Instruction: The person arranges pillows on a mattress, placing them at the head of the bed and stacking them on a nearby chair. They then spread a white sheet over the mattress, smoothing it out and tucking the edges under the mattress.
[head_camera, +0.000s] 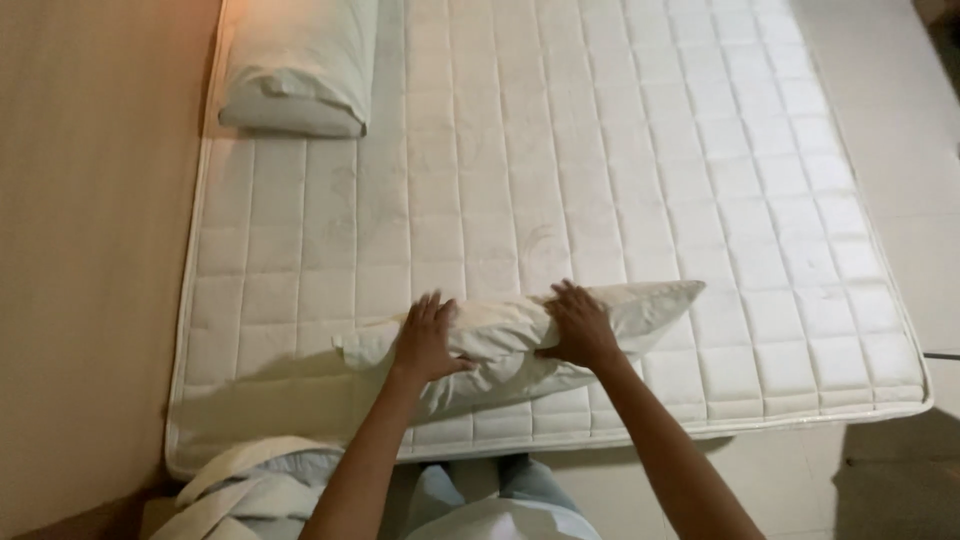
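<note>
A white pillow (510, 335) lies across the near edge of a bare quilted white mattress (600, 160). My left hand (428, 338) grips the pillow's left half, fingers curled over its top edge. My right hand (578, 325) presses on the pillow's middle-right part, fingers closed around its top. Both forearms reach forward from the bottom of the view. The pillow's right corner sticks out past my right hand.
A second white pillow (300, 65) lies at the mattress's far left corner. A wooden wall or headboard (90, 250) runs along the left side. Bundled white linen (250, 490) sits at the bottom left. Pale tiled floor (900, 130) lies to the right.
</note>
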